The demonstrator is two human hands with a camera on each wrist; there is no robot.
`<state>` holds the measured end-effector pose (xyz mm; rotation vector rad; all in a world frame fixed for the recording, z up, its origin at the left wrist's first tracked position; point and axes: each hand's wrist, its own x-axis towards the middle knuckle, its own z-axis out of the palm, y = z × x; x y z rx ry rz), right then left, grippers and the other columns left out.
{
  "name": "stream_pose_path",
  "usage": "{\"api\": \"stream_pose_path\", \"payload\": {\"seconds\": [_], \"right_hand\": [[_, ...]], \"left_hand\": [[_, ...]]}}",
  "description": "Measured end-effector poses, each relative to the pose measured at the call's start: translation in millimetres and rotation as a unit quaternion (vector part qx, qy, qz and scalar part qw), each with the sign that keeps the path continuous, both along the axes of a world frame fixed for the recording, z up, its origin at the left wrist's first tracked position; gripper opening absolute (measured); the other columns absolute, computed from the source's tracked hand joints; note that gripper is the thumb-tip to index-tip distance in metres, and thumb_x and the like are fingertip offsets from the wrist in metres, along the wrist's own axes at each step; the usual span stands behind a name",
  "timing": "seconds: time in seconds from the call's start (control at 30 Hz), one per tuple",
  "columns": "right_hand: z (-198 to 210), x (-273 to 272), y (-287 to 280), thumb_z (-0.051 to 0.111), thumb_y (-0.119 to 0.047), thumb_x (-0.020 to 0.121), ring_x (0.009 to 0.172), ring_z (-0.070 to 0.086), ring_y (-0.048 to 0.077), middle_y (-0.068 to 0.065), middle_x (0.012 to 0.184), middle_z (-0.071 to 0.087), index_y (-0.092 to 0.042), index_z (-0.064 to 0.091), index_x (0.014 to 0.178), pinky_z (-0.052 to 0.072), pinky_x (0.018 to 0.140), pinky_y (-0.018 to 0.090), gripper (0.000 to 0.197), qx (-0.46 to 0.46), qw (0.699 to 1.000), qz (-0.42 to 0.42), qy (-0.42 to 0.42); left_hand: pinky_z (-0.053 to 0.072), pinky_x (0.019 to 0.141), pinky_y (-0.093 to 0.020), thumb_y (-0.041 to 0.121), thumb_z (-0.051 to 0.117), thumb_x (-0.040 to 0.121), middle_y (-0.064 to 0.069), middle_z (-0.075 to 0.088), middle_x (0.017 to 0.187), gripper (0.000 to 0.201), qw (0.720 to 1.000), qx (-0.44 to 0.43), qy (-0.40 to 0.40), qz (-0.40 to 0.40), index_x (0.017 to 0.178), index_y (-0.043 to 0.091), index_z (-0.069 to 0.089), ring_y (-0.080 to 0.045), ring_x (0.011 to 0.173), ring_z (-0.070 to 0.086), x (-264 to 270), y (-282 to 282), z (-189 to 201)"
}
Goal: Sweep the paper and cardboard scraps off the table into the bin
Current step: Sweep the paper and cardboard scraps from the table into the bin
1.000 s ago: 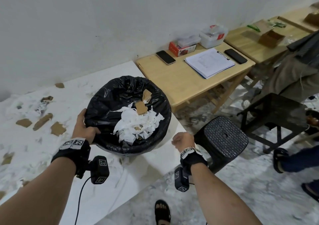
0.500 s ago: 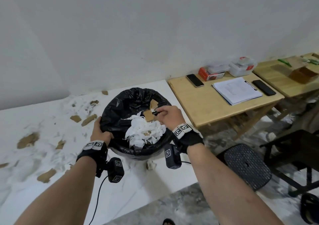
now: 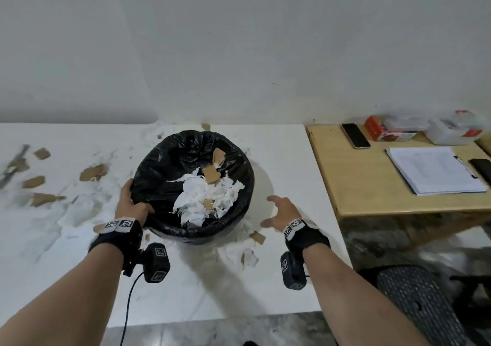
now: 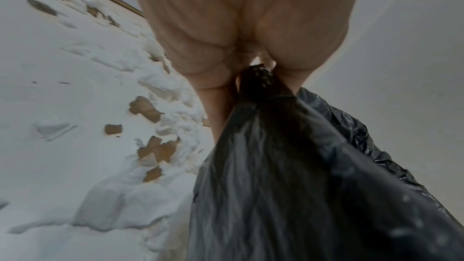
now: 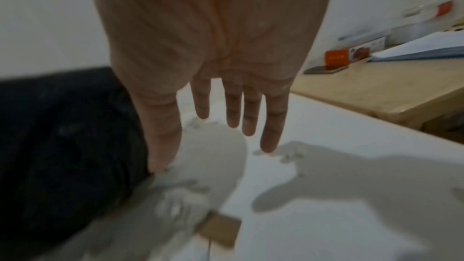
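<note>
A round bin lined with a black bag stands on the white table; it holds white paper shreds and brown cardboard pieces. My left hand grips the bin's left rim, thumb inside and fingers round the bag. My right hand hovers open just right of the bin, fingers spread above the table. Cardboard scraps and torn paper lie to the left; a few scraps lie in front of the bin.
A wooden table adjoins on the right with a phone, a red box, a clear container and a clipboard of papers. A black stool stands by the white table's front right corner. The wall is close behind.
My right hand let go of the bin's right rim and moved out to the right, fingers now spread. The bin now stands further in from the table edge. The left hand keeps its grip.
</note>
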<state>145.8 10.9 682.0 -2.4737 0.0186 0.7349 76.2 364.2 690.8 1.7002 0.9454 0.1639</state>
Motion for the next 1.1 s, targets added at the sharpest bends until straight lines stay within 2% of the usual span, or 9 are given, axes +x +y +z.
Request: {"api": "stream_pose_path", "payload": {"seconds": [0.1, 0.2, 0.3, 0.43, 0.57, 0.67, 0.83, 1.03, 1.1], "right_hand": [[-38, -16, 19, 0.084, -0.044, 0.061, 0.134, 0.03, 0.038, 0.012, 0.147, 0.022, -0.035, 0.017, 0.147, 0.039, 0.104, 0.048, 0.11, -0.076, 0.988, 0.125, 0.04], [-58, -32, 38, 0.087, -0.04, 0.058, 0.144, 0.001, 0.041, 0.011, 0.157, -0.009, -0.041, -0.001, 0.148, 0.031, 0.108, 0.056, 0.126, -0.102, 0.973, 0.194, 0.077], [-67, -44, 56, 0.087, -0.037, 0.058, 0.145, -0.006, 0.039, 0.009, 0.156, -0.022, -0.043, -0.011, 0.147, 0.03, 0.108, 0.057, 0.132, -0.153, 0.958, 0.228, 0.077], [-79, -49, 75, 0.082, -0.051, 0.042, 0.138, 0.011, 0.041, 0.009, 0.147, 0.001, -0.03, 0.015, 0.149, 0.037, 0.105, 0.052, 0.128, -0.179, 0.951, 0.248, 0.044], [-81, -62, 83, 0.072, -0.018, 0.077, 0.121, 0.034, 0.036, 0.012, 0.134, 0.032, -0.012, 0.053, 0.128, 0.045, 0.093, 0.041, 0.054, -0.155, 0.961, 0.226, -0.023], [-86, -74, 82, 0.06, -0.001, 0.085, 0.114, 0.046, 0.033, 0.012, 0.123, 0.046, -0.013, 0.059, 0.125, 0.042, 0.09, 0.035, 0.043, -0.119, 0.971, 0.192, -0.075], [-90, -76, 82, 0.05, 0.003, 0.088, 0.11, 0.057, 0.032, 0.015, 0.114, 0.06, -0.008, 0.067, 0.116, 0.041, 0.088, 0.031, 0.034, -0.099, 0.981, 0.138, -0.094], [-69, -59, 66, 0.053, 0.002, 0.084, 0.103, 0.065, 0.031, 0.014, 0.107, 0.072, -0.009, 0.074, 0.104, 0.052, 0.091, 0.034, 0.031, -0.062, 0.992, 0.012, -0.106], [-47, -49, 57, 0.06, 0.002, 0.081, 0.093, 0.068, 0.028, 0.011, 0.101, 0.073, -0.006, 0.076, 0.097, 0.055, 0.084, 0.026, 0.024, -0.002, 0.99, -0.076, -0.117]], "left_hand": [[0.058, 0.078, -0.051, -0.013, 0.057, 0.07, -0.014, 0.061, 0.121, 0.099, 0.999, -0.007, 0.028, 0.026, 0.146, 0.047, 0.035, -0.041, 0.096, 0.064, -10, 15, -13], [0.06, 0.067, -0.058, 0.003, 0.06, 0.052, -0.022, 0.054, 0.124, 0.103, 0.997, 0.016, 0.064, 0.043, 0.121, 0.075, 0.038, -0.048, 0.094, 0.063, -14, 46, -53], [0.06, 0.06, -0.045, -0.002, 0.06, 0.059, -0.021, 0.055, 0.126, 0.102, 0.995, 0.031, 0.083, 0.035, 0.129, 0.068, 0.036, -0.045, 0.09, 0.063, -25, 47, -49], [0.049, 0.051, -0.03, -0.01, 0.058, 0.071, -0.021, 0.059, 0.124, 0.097, 0.997, 0.025, 0.073, 0.005, 0.144, 0.05, 0.033, -0.046, 0.088, 0.064, -32, 45, -36], [0.053, 0.06, -0.037, -0.01, 0.058, 0.074, -0.015, 0.06, 0.122, 0.095, 0.997, 0.023, 0.068, -0.013, 0.146, 0.046, 0.032, -0.046, 0.097, 0.064, -33, 51, -34], [0.056, 0.07, -0.046, -0.013, 0.056, 0.076, -0.014, 0.061, 0.118, 0.093, 0.998, 0.022, 0.052, -0.023, 0.149, 0.041, 0.033, -0.039, 0.092, 0.063, -30, 54, -33], [0.048, 0.059, -0.033, -0.02, 0.051, 0.08, -0.014, 0.058, 0.115, 0.09, 0.999, 0.022, 0.031, -0.035, 0.152, 0.031, 0.032, -0.031, 0.078, 0.059, -28, 56, -29], [0.055, 0.072, -0.046, -0.02, 0.051, 0.078, -0.014, 0.059, 0.119, 0.093, 0.998, 0.006, 0.025, -0.049, 0.151, 0.035, 0.032, -0.038, 0.092, 0.062, -28, 66, -24], [0.056, 0.077, -0.049, -0.019, 0.052, 0.077, -0.014, 0.06, 0.121, 0.094, 0.998, 0.011, 0.023, -0.05, 0.151, 0.036, 0.033, -0.038, 0.094, 0.063, -30, 69, -23]]}}
